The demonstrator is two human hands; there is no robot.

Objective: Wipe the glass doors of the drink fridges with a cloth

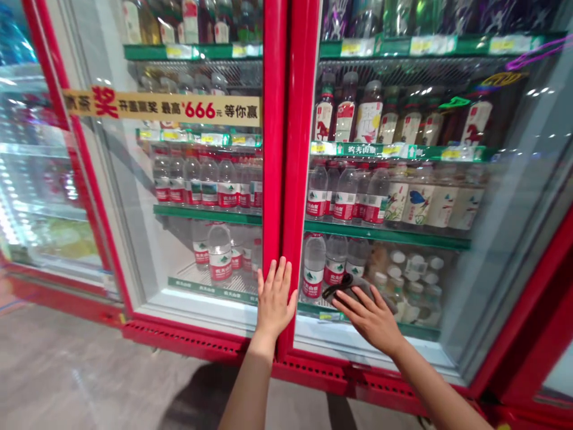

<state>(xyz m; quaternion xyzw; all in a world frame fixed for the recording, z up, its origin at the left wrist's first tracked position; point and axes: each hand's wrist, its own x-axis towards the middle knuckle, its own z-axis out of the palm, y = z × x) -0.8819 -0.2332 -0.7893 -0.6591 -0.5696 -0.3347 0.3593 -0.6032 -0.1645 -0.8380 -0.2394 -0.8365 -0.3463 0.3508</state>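
My left hand (276, 297) lies flat with fingers stretched upward against the red door frame (274, 149) of a glass-fronted drinks fridge, holding nothing. Lower on the right-hand glass door (358, 343), my right hand (372, 318) presses a dark grey cloth (358, 283) with a black edge to the pane. The cloth is bunched under my fingers, and part of it is hidden by them. Behind the glass near both hands stand clear water bottles (314, 269) with red and white labels.
Green-edged shelves (389, 234) hold rows of bottled drinks. A gold promotional strip (165, 107) crosses the left door. Another lit fridge (45, 179) stands at the left, and a red frame (541, 334) at the right. Grey floor (89, 370) lies below.
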